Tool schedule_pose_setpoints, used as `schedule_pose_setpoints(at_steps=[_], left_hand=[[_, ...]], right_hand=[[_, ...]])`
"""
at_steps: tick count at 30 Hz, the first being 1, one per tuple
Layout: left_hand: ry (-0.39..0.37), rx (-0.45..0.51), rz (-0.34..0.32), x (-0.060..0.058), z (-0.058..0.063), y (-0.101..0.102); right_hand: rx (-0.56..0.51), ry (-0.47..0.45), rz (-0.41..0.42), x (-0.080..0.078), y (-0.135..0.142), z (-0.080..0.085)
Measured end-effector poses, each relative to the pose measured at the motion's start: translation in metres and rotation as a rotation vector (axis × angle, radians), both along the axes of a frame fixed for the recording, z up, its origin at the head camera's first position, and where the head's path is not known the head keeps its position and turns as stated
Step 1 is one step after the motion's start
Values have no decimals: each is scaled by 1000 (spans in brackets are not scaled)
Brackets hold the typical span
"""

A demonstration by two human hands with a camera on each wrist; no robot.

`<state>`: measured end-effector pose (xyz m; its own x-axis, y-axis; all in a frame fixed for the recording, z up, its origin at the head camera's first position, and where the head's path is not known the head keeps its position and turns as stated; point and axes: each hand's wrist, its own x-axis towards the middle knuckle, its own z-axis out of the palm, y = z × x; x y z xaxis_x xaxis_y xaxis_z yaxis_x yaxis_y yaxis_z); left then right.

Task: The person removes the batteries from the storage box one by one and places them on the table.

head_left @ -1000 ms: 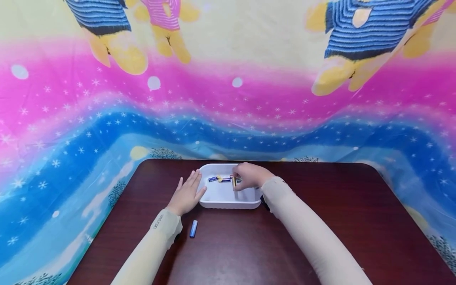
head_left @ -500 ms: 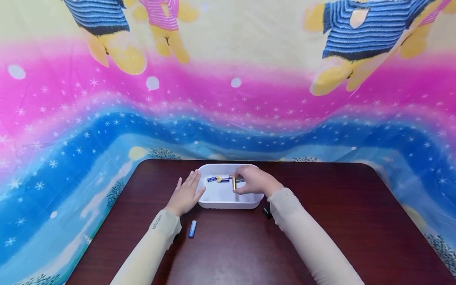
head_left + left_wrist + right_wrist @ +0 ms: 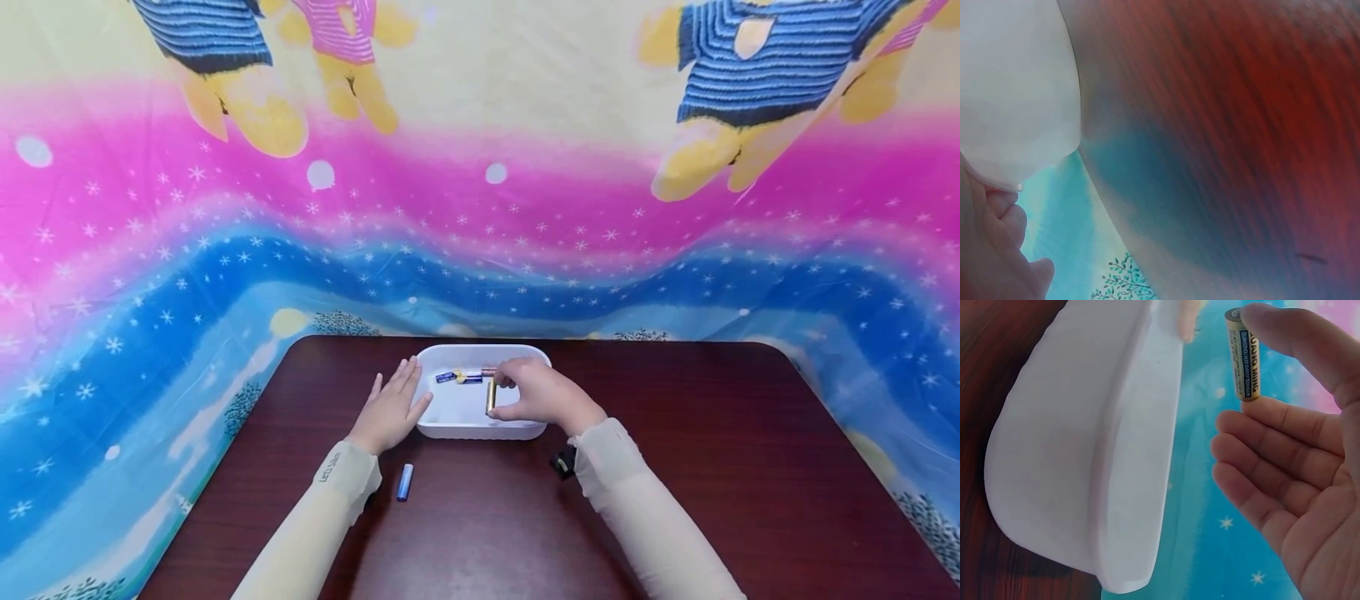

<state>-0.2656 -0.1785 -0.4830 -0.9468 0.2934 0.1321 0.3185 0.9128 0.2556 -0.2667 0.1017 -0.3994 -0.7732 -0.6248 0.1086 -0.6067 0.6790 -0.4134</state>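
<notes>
My left hand (image 3: 390, 408) lies with straight fingers against the left rim of a white plastic tray (image 3: 480, 432). In the left wrist view its fingers (image 3: 1013, 222) show at the tray's edge. Over the tray's right half, my right hand (image 3: 542, 392) pinches a gold battery (image 3: 491, 397) by its two ends, between thumb and index finger. The right wrist view shows this battery (image 3: 1244, 356) with printed lettering, clear of the tray wall (image 3: 1079, 437). Inside the tray lie several other batteries, among them a dark blue one (image 3: 446, 377) and a reddish one (image 3: 488, 372), partly behind the right hand.
A light blue battery (image 3: 405, 482) lies on the dark red-brown table (image 3: 480, 533), in front of the tray and near the left wrist. A small black object (image 3: 562, 463) shows beside the right cuff. A patterned cloth (image 3: 480, 283) hangs behind the table's far edge.
My right hand has drawn back slightly toward me and to the right, bringing the gold battery nearer the tray's front. The left hand stays on the rim.
</notes>
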Motion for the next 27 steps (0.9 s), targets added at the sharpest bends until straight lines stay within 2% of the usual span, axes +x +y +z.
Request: schedule_pose_setpoints(at_steps=[11,27], left_hand=[[9,1,-4,1,1,1],[19,-2,-4,0,-2,0]], right_hand=[[-89,101,41,18,0,-5],[-171,139,43,45,-8,-17]])
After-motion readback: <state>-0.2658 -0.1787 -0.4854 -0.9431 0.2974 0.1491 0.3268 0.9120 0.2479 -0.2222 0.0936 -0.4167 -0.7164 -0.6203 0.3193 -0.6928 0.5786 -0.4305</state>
